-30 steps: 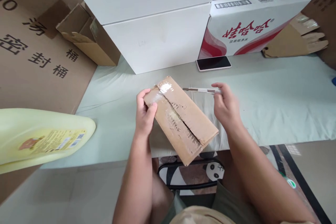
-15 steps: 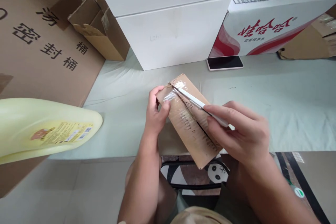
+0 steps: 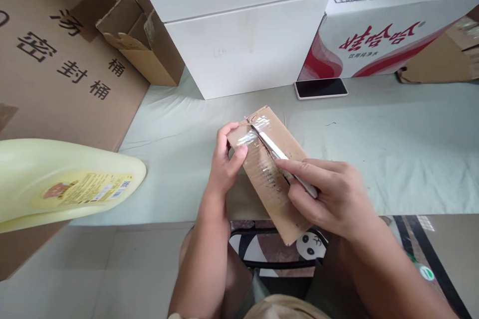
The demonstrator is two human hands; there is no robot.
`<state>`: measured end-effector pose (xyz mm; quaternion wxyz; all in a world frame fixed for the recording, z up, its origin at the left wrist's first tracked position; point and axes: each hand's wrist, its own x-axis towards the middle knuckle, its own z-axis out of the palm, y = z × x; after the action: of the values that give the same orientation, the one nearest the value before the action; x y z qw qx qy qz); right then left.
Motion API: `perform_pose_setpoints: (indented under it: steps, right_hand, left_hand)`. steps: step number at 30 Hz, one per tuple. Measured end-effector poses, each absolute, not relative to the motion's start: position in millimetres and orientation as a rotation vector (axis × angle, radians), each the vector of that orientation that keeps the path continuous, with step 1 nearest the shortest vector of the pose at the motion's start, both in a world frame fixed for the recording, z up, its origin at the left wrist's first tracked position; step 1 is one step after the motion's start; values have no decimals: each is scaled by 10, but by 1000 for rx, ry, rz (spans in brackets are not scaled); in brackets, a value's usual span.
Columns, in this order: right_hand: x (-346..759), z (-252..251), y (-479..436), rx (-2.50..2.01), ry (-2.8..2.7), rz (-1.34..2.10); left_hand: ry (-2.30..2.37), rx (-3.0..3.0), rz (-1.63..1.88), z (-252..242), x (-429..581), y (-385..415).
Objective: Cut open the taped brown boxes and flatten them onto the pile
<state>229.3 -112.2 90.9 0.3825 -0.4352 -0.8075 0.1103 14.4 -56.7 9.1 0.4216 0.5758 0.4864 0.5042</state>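
Observation:
A small brown cardboard box (image 3: 262,182) lies tilted over the front edge of the cloth-covered table, its long seam facing up. Clear tape (image 3: 247,138) clings to its far end, where the seam is slit. My left hand (image 3: 226,162) grips the box's far left corner, thumb on top and fingers round the side. In my right hand (image 3: 329,194) is a white-handled utility knife (image 3: 275,148), index finger stretched along it. The knife lies along the seam with its tip at the taped end. My right hand covers the box's near right part.
A pale yellow bottle (image 3: 71,184) lies at the left, before a large carton (image 3: 48,89). At the back stand an open small carton (image 3: 149,55), white boxes (image 3: 247,50) and a red-and-white carton (image 3: 374,40). A phone (image 3: 321,88) rests on the green cloth (image 3: 411,149).
The knife and my right hand have moved left and toward me, and the knife now lies along the seam. The box and my left hand have shifted slightly right.

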Motion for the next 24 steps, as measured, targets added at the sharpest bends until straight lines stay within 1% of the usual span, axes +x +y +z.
perform_pose_setpoints:
  steps: [7, 15, 24]
  right_hand:
    - [2332, 936, -1149, -1091, -1958, 451]
    - [2326, 945, -1126, -1195, -2024, 527]
    - [2341, 1002, -1114, -1213, -1934, 650]
  left_hand:
    - [1233, 1410, 1254, 115, 169, -572]
    - [1207, 1424, 1265, 101, 165, -561]
    - [1201, 1439, 1291, 43, 161, -548]
